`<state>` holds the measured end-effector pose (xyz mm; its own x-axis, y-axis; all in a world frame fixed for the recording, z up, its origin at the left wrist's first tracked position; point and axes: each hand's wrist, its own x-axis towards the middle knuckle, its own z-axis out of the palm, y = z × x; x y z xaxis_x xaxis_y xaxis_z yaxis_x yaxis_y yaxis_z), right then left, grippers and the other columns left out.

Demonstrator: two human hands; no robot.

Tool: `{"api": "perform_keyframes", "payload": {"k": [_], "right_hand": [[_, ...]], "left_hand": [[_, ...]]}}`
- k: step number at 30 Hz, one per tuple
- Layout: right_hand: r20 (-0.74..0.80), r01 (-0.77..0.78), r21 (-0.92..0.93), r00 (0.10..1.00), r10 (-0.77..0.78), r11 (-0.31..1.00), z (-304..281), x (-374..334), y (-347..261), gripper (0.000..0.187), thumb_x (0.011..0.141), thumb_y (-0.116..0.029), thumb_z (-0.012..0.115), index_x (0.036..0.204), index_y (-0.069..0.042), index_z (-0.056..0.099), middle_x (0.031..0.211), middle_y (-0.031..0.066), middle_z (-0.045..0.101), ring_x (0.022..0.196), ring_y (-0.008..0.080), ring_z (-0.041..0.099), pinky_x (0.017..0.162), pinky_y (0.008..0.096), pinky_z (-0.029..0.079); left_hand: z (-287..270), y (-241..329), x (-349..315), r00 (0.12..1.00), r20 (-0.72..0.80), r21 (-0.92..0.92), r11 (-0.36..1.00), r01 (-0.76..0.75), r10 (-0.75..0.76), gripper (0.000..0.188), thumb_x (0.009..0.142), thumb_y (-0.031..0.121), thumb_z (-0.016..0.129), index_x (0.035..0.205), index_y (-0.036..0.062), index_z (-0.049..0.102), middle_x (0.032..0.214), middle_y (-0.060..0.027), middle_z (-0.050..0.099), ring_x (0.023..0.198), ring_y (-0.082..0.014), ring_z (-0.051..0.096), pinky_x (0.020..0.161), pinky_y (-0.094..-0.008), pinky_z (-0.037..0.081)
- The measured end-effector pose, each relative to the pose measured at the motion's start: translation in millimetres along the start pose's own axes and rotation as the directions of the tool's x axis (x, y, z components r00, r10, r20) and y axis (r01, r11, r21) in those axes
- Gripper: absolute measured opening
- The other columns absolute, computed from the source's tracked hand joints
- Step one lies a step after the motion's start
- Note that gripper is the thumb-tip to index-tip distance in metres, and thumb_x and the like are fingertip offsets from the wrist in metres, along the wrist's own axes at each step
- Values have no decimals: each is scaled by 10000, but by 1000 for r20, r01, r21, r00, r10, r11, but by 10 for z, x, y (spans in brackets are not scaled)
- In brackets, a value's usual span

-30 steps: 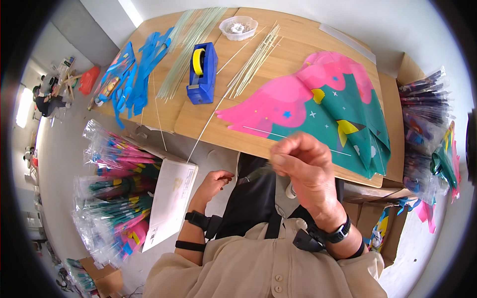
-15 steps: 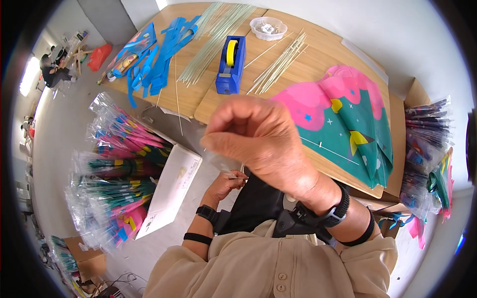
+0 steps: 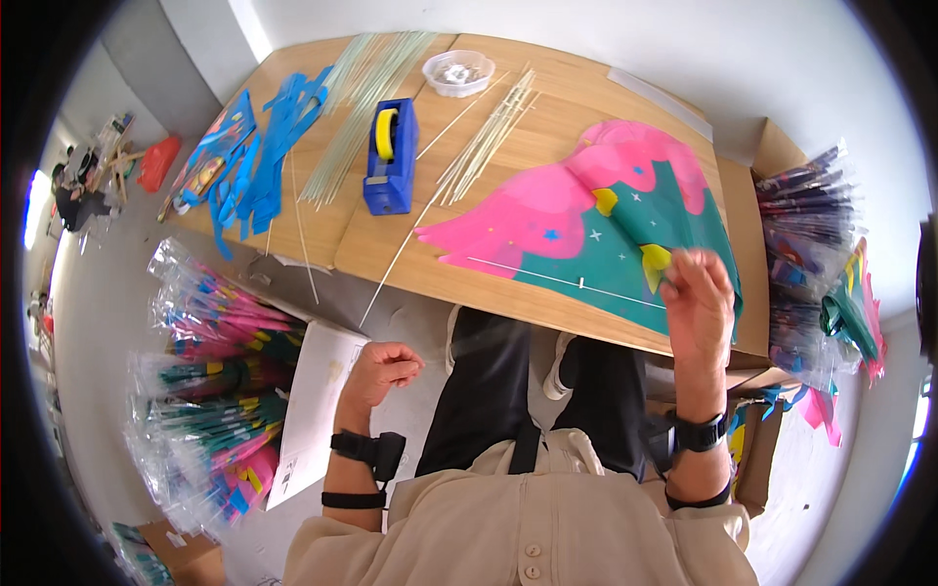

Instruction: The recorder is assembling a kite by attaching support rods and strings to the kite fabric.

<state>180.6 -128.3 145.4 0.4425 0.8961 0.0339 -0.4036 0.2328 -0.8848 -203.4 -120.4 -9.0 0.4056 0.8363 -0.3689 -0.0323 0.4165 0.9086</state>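
A pink and green printed sheet [image 3: 547,217], kite-like with yellow and blue stars, lies folded on the right of the table. A thin white rod with a small clip runs along its near edge. My right hand [image 3: 701,298] is over the sheet's right end, near a yellow star, its fingertips pinched together. Whether it grips the sheet or anything small is hidden. Apart from the table, my left hand [image 3: 381,373] hovers left of my lap, beside a white carton. Its fingers are loosely closed, and nothing shows in them.
On the wooden table [image 3: 322,244] are a blue tape dispenser [image 3: 392,166], thin sticks [image 3: 489,137], blue strips [image 3: 269,181] and a clear tub [image 3: 458,73]. A white carton [image 3: 318,391] of bagged items stands left; more bagged items [image 3: 806,234] are at right. A person sits far left.
My right hand has moved from in front of the tape dispenser to the sheet's right end. My left hand has moved away from my lap. The view has shifted.
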Motion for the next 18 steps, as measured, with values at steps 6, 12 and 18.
{"api": "perform_keyframes", "payload": {"k": [6, 12, 18], "right_hand": [[-319, -128, 170, 931, 177, 977, -1205, -351, 426, 142, 826, -2, 630, 756, -91, 544, 726, 16, 546, 633, 104, 496, 515, 216, 380], [-429, -97, 237, 882, 194, 967, -1580, -352, 708, 164, 774, 59, 637, 745, -75, 547, 674, 22, 538, 585, 120, 509, 486, 224, 385], [-433, -216, -153, 892, 131, 964, -1697, -189, 700, 111, 770, 26, 655, 715, -20, 570, 636, 48, 582, 520, 94, 510, 461, 204, 389]], "left_hand": [[281, 656, 162, 999, 5, 248, 968, -48, 48, 103, 769, 40, 625, 825, -28, 678, 647, -24, 579, 533, -78, 477, 492, -211, 388], [516, 768, 585, 994, -73, 372, 927, -44, 76, 131, 747, -1, 620, 869, -18, 666, 658, -18, 576, 548, -64, 474, 490, -211, 375], [524, 749, 921, 986, -143, 492, 871, -7, 89, 55, 761, 2, 624, 802, 15, 591, 645, 14, 537, 535, -41, 438, 476, -207, 340]]}}
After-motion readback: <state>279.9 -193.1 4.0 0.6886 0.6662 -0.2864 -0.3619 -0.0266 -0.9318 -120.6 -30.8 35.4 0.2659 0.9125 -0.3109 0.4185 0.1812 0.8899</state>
